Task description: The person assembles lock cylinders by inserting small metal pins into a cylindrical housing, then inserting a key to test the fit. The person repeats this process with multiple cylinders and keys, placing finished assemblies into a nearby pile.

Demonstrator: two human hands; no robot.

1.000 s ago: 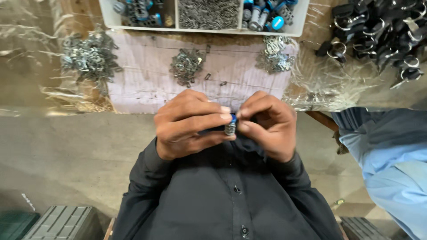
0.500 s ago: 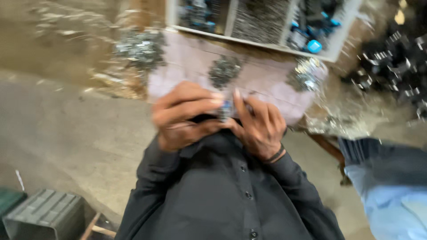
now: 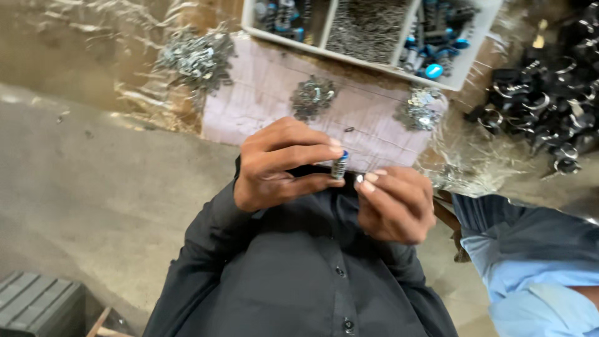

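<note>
Small blue-capped cylinder (image 3: 340, 165) pinched by left hand (image 3: 281, 165) | tiny shiny part (image 3: 359, 179), possibly metal, pinched by right hand (image 3: 396, 203) beside cylinder.

Soft, even daylight fills the view, with no hard shadows. Glare streaks the crinkled plastic sheet (image 3: 143, 37) along the top, washing out detail there. The picture is mildly soft overall; the hands are fairly clear, while the corners smear and the black parts pile (image 3: 549, 106) reads dark.
</note>
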